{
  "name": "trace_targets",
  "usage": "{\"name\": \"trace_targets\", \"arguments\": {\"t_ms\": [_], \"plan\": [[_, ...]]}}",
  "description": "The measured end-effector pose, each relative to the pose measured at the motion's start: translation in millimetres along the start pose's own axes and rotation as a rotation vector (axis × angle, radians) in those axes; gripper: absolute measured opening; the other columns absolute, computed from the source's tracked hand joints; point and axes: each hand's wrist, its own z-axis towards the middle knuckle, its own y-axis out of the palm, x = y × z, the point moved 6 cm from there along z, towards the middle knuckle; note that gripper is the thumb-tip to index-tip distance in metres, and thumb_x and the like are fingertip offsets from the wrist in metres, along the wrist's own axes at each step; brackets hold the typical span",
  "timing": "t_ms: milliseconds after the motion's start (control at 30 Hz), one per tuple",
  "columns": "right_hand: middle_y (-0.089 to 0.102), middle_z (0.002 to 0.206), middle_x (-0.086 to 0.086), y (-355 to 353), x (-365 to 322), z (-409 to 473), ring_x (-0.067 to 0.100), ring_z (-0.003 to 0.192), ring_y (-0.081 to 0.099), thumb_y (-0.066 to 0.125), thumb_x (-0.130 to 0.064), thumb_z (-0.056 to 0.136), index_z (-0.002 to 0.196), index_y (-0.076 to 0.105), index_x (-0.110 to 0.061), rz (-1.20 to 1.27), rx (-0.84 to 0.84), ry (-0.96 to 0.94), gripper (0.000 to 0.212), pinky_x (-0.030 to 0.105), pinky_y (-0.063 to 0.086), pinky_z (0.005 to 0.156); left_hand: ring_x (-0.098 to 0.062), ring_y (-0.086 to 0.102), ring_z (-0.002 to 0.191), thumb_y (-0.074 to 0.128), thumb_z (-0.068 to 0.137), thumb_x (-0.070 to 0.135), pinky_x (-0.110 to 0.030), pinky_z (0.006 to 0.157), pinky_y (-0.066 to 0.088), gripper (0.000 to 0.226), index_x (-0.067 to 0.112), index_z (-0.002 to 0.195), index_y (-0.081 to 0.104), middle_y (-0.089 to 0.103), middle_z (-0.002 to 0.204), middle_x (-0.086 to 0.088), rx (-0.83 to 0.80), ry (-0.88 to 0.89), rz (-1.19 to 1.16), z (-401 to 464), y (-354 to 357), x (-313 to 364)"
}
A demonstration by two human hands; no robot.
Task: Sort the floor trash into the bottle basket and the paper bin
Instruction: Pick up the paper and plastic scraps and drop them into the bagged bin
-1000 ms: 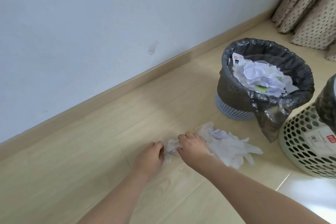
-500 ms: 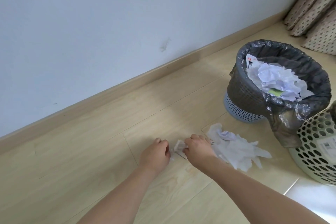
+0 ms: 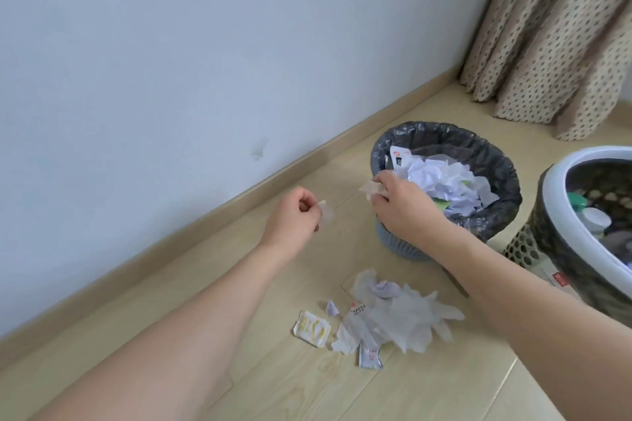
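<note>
Head view: paper scrap between right fingers

Both bare forearms extended forward. Left hand raised, fingers curled, pinching small scrap. Right hand farther ahead, knuckles up, fingers gripping crumpled scrap.

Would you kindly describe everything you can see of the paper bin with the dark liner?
The paper bin is a round, blue-grey plastic basket with a slotted base, standing upright on the wooden floor near the baseboard. A dark, crinkled plastic liner is folded over its rim and hangs down its sides. It is nearly full of crumpled white paper, with a bit of green showing. The right hand, gripping a small scrap, is in front of its near rim; contact cannot be told.
</note>
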Motion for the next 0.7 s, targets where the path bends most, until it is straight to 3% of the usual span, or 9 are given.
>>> {"name": "trace_targets", "arguments": {"t_ms": [67, 167, 233, 333, 433, 500, 600, 700], "plan": [[0.061, 0.103, 0.010, -40.8, 26.1, 8.2, 0.030, 0.087, 0.058, 0.038, -0.012, 0.097, 0.118, 0.050, -0.013, -0.065, 0.050, 0.059, 0.024, 0.036, 0.044, 0.065, -0.023, 0.066, 0.064, 0.059, 0.087, 0.016, -0.050, 0.070, 0.056, 0.014, 0.024, 0.076, 0.054, 0.062, 0.065, 0.003, 0.002, 0.102, -0.010, 17.1, 15.9, 58.2], [0.061, 0.091, 0.008, -84.8, 73.0, 12.2, 0.027, 0.076, 0.056, 0.039, -0.007, 0.093, 0.097, 0.049, -0.012, -0.108, 0.134, 0.216, 0.012, 0.030, 0.039, 0.059, -0.028, 0.067, 0.072, 0.055, 0.086, 0.011, -0.043, 0.068, 0.056, 0.014, 0.022, 0.077, 0.054, 0.065, 0.069, 0.000, 0.000, 0.266, 0.102, 30.7, 49.5, 131.5], [0.060, 0.090, 0.006, -90.8, 98.9, 12.1, 0.024, 0.076, 0.055, 0.042, -0.004, 0.092, 0.104, 0.056, -0.009, -0.129, 0.108, 0.303, 0.019, 0.029, 0.040, 0.062, -0.026, 0.064, 0.073, 0.053, 0.086, 0.010, -0.041, 0.066, 0.053, 0.012, 0.020, 0.080, 0.054, 0.066, 0.075, -0.003, -0.022, 0.350, 0.243, 36.1, 78.5, 158.0], [0.060, 0.097, 0.004, -80.0, 114.4, 11.8, 0.024, 0.083, 0.056, 0.050, -0.014, 0.092, 0.115, 0.055, -0.010, -0.208, 0.067, 0.337, 0.024, 0.031, 0.041, 0.068, -0.026, 0.059, 0.077, 0.049, 0.090, 0.009, -0.041, 0.067, 0.049, 0.009, 0.015, 0.086, 0.054, 0.061, 0.085, -0.003, -0.044, 0.432, 0.446, 44.0, 114.5, 165.7], [0.054, 0.128, 0.013, -67.1, 119.7, 13.6, 0.029, 0.110, 0.053, 0.049, -0.026, 0.094, 0.127, 0.047, -0.011, -0.313, 0.037, 0.289, 0.036, 0.036, 0.042, 0.087, -0.027, 0.057, 0.097, 0.045, 0.093, 0.009, -0.035, 0.078, 0.045, 0.017, 0.013, 0.101, 0.059, 0.058, 0.109, -0.005, -0.148, 0.470, 0.729, 54.3, 146.5, 154.7], [0.048, 0.133, 0.013, -67.2, 118.8, 12.6, 0.031, 0.119, 0.048, 0.046, -0.026, 0.093, 0.131, 0.044, -0.011, -0.332, 0.081, 0.292, 0.041, 0.038, 0.040, 0.096, -0.029, 0.055, 0.108, 0.043, 0.093, 0.011, -0.032, 0.086, 0.046, 0.028, 0.011, 0.115, 0.061, 0.055, 0.127, -0.008, -0.232, 0.418, 0.840, 60.2, 154.6, 143.5], [0.044, 0.134, 0.010, -72.5, 112.8, 10.4, 0.030, 0.120, 0.043, 0.046, -0.026, 0.091, 0.137, 0.040, -0.017, -0.331, 0.181, 0.274, 0.047, 0.039, 0.036, 0.099, -0.029, 0.054, 0.116, 0.041, 0.093, 0.011, -0.036, 0.096, 0.046, 0.038, 0.012, 0.125, 0.060, 0.053, 0.136, -0.007, -0.209, 0.422, 0.855, 61.0, 146.8, 138.0], [0.028, 0.149, 0.010, -68.2, 100.3, 9.9, 0.032, 0.131, 0.033, 0.045, -0.023, 0.090, 0.143, 0.035, -0.023, -0.335, 0.174, 0.239, 0.054, 0.043, 0.029, 0.106, -0.027, 0.047, 0.124, 0.042, 0.091, 0.009, -0.037, 0.106, 0.037, 0.041, 0.015, 0.129, 0.056, 0.052, 0.137, -0.003, -0.122, 0.471, 0.823, 58.3, 124.2, 135.3]]}}
